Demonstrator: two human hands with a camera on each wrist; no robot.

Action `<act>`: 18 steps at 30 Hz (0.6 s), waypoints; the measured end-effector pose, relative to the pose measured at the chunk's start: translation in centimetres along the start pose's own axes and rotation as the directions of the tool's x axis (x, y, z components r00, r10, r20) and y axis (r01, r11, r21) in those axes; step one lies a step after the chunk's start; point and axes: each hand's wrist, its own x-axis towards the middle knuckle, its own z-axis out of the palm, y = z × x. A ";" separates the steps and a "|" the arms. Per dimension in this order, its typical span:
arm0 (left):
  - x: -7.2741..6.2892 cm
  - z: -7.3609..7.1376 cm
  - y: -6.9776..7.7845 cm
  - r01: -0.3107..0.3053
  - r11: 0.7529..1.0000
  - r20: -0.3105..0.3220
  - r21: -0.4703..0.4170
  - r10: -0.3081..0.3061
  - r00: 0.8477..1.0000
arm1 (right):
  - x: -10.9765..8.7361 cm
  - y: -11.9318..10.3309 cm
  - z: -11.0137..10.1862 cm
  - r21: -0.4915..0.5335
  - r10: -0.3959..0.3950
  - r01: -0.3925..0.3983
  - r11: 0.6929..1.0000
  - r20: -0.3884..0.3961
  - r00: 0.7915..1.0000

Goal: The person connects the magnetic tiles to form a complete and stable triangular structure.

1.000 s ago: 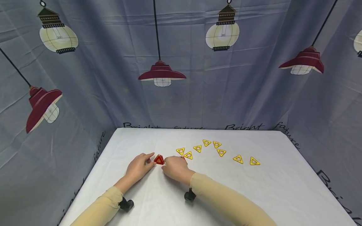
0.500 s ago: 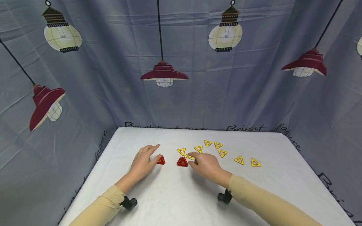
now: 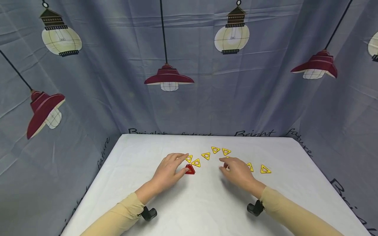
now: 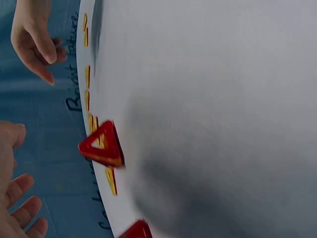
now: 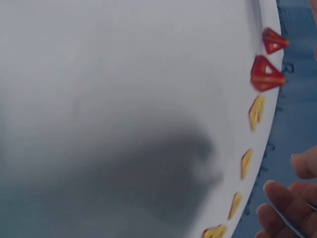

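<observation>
Left hand (image 3: 169,170) is just loose, fingers spread, near two red pyramids (image 3: 191,170) on the bench (image 3: 206,209). Right hand (image 3: 238,173) is relaxed too, kinda hovering. Yellow triangles (image 5: 246,163) are scattered past the hands, some further right.

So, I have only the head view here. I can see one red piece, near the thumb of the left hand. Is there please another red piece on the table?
Observer: Yes, the right wrist view shows a second red piece, farther from that camera than yours.
Operator: Thank you. In my view, the left hand seems to touch my red piece. Is it so?
Observer: No, the left wrist view shows a gap between its thumb and that piece.
</observation>
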 end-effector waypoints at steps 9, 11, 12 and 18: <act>1.5 2.0 2.7 -0.120 0.983 0.084 0.143 0.108 0.991 | -1.1 3.3 0.6 -0.016 -0.018 0.017 1.000 -0.043 0.999; 1.8 2.5 3.3 -0.135 0.974 0.114 0.181 0.115 0.987 | -1.3 3.8 0.8 -0.034 -0.025 0.024 0.999 -0.053 0.998; 2.0 2.8 3.6 -0.143 0.969 0.129 0.201 0.118 0.985 | -1.3 4.0 0.9 -0.044 -0.027 0.025 0.999 -0.059 0.998; 2.7 5.0 5.5 -0.208 0.918 0.222 0.336 0.137 0.965 | -1.6 4.9 1.6 -0.107 -0.047 0.037 0.994 -0.092 0.995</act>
